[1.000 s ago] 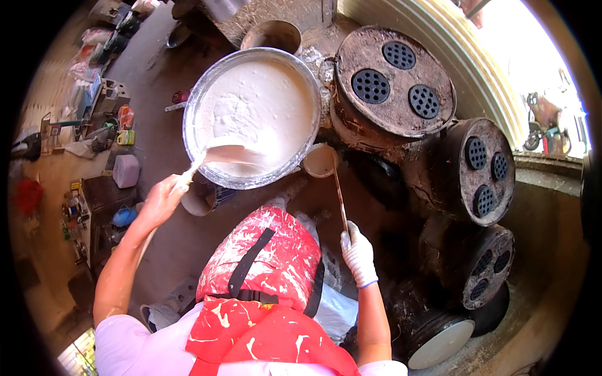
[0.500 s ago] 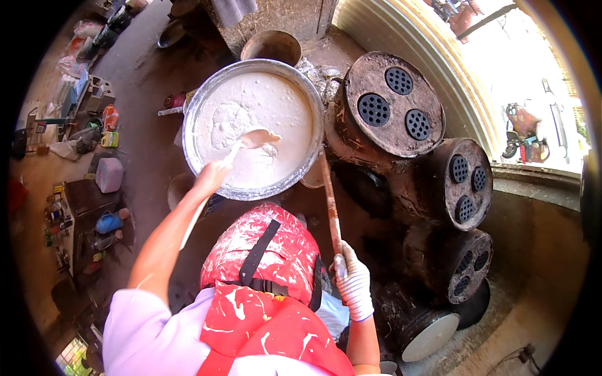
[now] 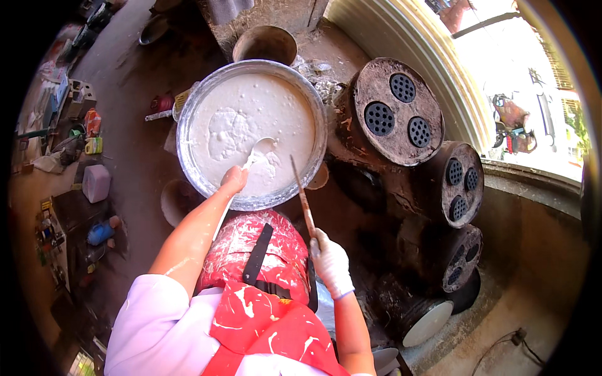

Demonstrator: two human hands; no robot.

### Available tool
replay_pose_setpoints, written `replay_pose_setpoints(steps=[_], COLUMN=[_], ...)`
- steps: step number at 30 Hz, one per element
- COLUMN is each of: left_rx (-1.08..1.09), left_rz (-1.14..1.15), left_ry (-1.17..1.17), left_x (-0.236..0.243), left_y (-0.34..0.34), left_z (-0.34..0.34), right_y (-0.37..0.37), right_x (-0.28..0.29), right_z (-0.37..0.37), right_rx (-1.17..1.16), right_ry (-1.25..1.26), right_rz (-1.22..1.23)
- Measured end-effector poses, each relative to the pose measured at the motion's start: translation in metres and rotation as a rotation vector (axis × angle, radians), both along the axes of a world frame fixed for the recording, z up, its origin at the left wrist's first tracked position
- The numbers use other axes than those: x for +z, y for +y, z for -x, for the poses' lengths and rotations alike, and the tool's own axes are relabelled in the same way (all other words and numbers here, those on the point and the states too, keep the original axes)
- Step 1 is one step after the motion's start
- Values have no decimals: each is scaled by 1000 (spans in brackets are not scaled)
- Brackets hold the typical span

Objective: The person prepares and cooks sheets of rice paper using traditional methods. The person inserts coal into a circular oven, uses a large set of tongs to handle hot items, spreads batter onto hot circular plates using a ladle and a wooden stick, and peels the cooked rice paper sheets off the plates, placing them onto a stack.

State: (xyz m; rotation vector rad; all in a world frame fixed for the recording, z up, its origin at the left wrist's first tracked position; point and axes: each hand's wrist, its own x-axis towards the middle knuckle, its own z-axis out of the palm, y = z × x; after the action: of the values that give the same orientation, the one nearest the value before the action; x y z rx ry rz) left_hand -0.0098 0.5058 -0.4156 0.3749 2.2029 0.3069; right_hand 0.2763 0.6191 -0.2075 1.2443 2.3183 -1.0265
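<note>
A big round metal basin (image 3: 182, 147) holds thick white batter-like liquid (image 3: 282, 106) with a lumpy patch in its middle. Bare, my left hand (image 3: 234, 180) is closed round the handle of a ladle (image 3: 264, 146), whose bowl sits at the surface of the liquid; the handle runs back along my forearm. In its white glove, my right hand (image 3: 330, 263) grips the lower end of a long wooden stick (image 3: 306, 212). The stick's thin far tip reaches over the basin's right rim area; whether it touches the liquid I cannot tell.
Several drum-shaped stoves, one here (image 3: 399, 111), stand along the right with perforated round black briquettes on top. An empty-looking pot (image 3: 264, 45) sits behind the basin, a bucket (image 3: 177, 202) at its left. Household clutter and a pink container (image 3: 96, 183) line the far left.
My right hand has moved left and slightly up, swinging the stick's tip from beside the basin to over its right edge. The ladle has shifted right and slightly down, its bowl turned.
</note>
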Motion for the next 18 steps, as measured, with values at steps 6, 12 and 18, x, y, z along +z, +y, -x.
replay_pose_setpoints(steps=[6,12,18], left_rx=[-69,-187,186], left_rz=[89,90,53], left_ry=[-38,146,-359], left_x=[7,0,-40], left_y=[8,8,15], left_z=[1,-6,-10], right_y=[-8,1,6], right_x=[-65,-62,-70], right_z=[38,36,28], right_rx=[151,120,69], right_ry=[210,115,125], right_rz=[-26,-4,-16])
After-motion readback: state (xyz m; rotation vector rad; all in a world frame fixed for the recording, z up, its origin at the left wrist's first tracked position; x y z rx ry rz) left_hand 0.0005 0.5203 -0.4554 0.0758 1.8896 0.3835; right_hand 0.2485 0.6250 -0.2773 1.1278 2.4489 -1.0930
